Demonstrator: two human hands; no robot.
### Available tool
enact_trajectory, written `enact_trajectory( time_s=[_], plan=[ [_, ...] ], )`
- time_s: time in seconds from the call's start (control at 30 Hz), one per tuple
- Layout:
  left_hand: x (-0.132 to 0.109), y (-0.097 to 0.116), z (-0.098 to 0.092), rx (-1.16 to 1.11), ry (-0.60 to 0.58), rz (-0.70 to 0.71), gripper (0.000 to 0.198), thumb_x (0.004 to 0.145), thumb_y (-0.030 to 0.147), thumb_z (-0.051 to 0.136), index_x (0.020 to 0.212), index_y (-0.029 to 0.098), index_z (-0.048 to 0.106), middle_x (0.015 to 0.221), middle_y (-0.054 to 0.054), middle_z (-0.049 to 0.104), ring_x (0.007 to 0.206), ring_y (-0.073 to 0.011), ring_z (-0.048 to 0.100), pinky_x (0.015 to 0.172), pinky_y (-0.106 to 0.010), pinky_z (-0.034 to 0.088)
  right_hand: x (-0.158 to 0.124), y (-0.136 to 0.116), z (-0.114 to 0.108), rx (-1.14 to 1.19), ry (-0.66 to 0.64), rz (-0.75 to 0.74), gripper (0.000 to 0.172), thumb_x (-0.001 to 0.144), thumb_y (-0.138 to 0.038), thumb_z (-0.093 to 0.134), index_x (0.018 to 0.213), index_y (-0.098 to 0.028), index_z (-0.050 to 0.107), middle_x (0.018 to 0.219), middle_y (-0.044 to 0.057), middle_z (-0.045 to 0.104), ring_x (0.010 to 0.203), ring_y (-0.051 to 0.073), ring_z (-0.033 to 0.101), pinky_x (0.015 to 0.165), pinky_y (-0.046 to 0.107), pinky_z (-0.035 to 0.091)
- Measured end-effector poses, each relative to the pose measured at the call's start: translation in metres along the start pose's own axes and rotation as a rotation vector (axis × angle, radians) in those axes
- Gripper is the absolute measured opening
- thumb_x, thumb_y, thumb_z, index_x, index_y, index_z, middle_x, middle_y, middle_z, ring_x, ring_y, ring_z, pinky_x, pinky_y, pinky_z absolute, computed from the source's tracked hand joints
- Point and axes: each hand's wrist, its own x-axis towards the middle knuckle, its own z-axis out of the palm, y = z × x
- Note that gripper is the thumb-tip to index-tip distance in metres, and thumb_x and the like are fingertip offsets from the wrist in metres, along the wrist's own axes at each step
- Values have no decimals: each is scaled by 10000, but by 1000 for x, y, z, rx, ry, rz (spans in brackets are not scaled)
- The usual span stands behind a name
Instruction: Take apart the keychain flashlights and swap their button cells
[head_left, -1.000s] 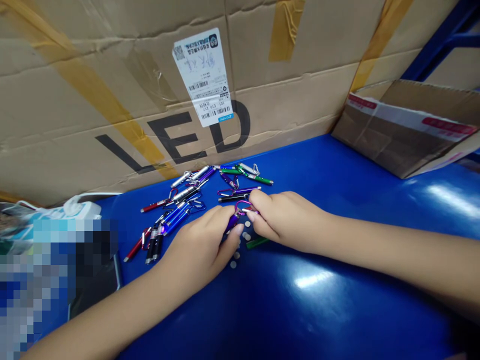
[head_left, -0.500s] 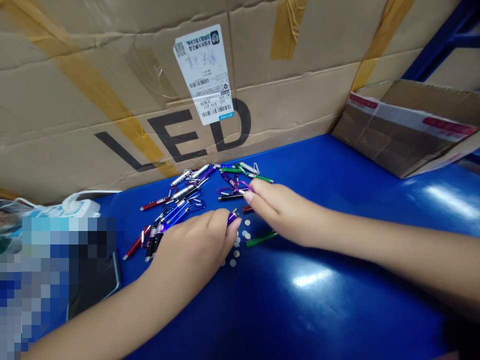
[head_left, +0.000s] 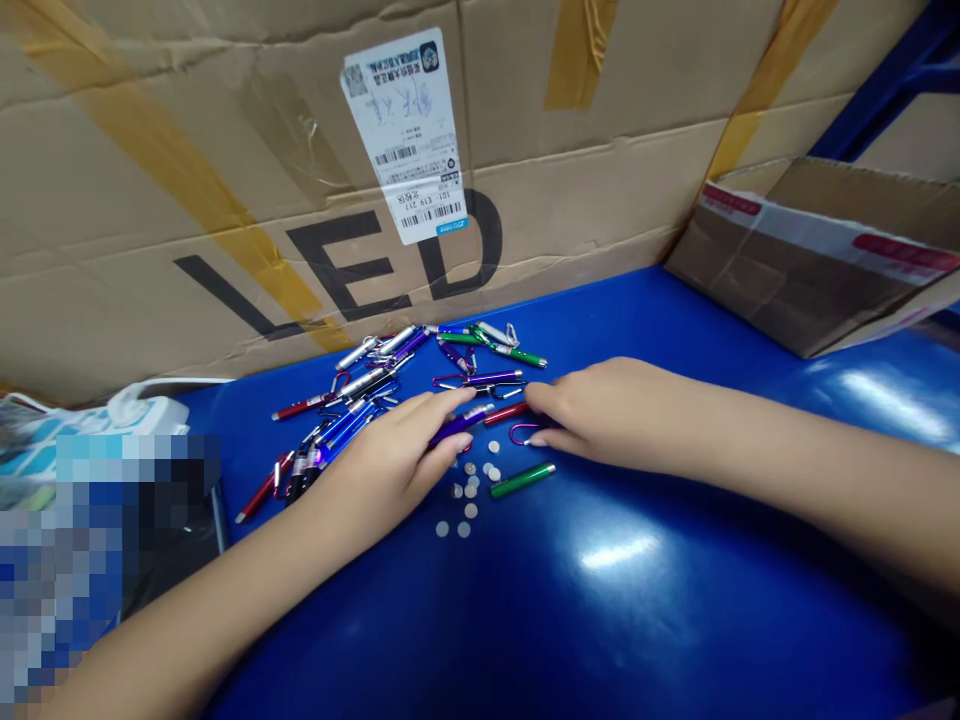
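Note:
My left hand (head_left: 394, 440) is closed around a purple penlight (head_left: 466, 422), its front end showing between fingers and thumb. Opposite it, my right hand (head_left: 600, 410) has thumb and fingers bent together on a purple carabiner clip (head_left: 523, 433). The index fingertip of that hand lies by the end of a red penlight (head_left: 505, 413). Several small silver button cells (head_left: 470, 490) are scattered on the table below my hands. A green penlight tube (head_left: 523, 480) lies beside them. Beyond my hands is a pile of coloured penlights with clips (head_left: 367, 383).
A large cardboard box (head_left: 600, 210) marked LED stands along the back of the blue table (head_left: 600, 620). An open carton (head_left: 787, 260) sits at the back right. On the left are a white power strip (head_left: 154, 420) and a dark flat object, partly blurred out.
My right hand has come down and toward me with the purple clip, beside the red penlight. My left hand has shifted slightly left and loosened, showing more of the purple penlight.

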Motion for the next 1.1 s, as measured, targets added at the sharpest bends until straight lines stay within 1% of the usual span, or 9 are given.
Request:
enact_trajectory(
  time_s=[0.07,0.17,0.27,0.37,0.47,0.53,0.67,0.93,1.1],
  plan=[
    [0,-3,2,-6,41,57,270,929,304,518,1163,177,566,1115,-71,678,1021,-186,640,887,-298,515,1,-5,-3,131,87,-41,318,931,-467,427,874,-193,577,695,37,601,558,156,509,512,267,242],
    [-2,-4,4,20,98,106,188,929,313,525,1064,202,592,983,-38,706,878,-158,669,776,-257,532,2,-13,-4,414,136,-131,378,982,-456,281,821,-192,498,698,6,547,595,129,465,551,264,280],
    [-4,-5,5,117,148,128,201,944,334,497,1047,202,607,941,-46,710,844,-161,670,745,-258,522,4,-18,2,618,175,-112,359,990,-408,270,740,-198,418,665,-18,470,592,113,407,578,264,296],
    [-6,-9,8,292,183,185,213,951,322,482,1059,201,621,907,-59,717,810,-175,669,740,-286,507,6,-20,8,930,30,-41,380,983,-426,286,688,-206,381,591,-45,419,531,95,370,541,252,309],
    [-8,-13,9,413,229,284,203,945,279,497,1102,213,608,868,-53,722,741,-172,658,687,-291,486,7,-19,9,1213,-142,-62,386,984,-400,295,655,-210,365,520,-74,361,458,75,315,483,234,297],
    [-9,-15,9,430,258,312,201,941,266,507,1113,217,599,852,-47,719,724,-166,652,676,-284,478,6,-19,7,1235,-124,-85,356,984,-348,318,664,-205,379,534,-75,374,465,69,324,488,226,305],
    [-6,-13,7,379,267,296,192,953,268,487,1100,201,591,869,-47,700,752,-154,646,699,-259,473,6,-21,5,1118,-19,-75,302,978,-308,341,700,-202,390,611,-58,415,543,79,375,545,231,340],
    [-5,-2,4,205,134,146,259,988,301,367,1059,187,588,758,-14,572,651,-134,565,563,-218,428,6,-22,8,1092,37,-78,301,971,-350,355,709,-205,386,623,-54,425,573,90,386,567,248,339],
    [-6,7,0,72,91,83,251,982,254,374,1106,155,568,795,-18,564,685,-131,548,622,-223,441,4,-25,9,1176,47,-83,306,970,-320,353,690,-204,389,611,-56,421,557,86,380,565,248,341]
  ],
)
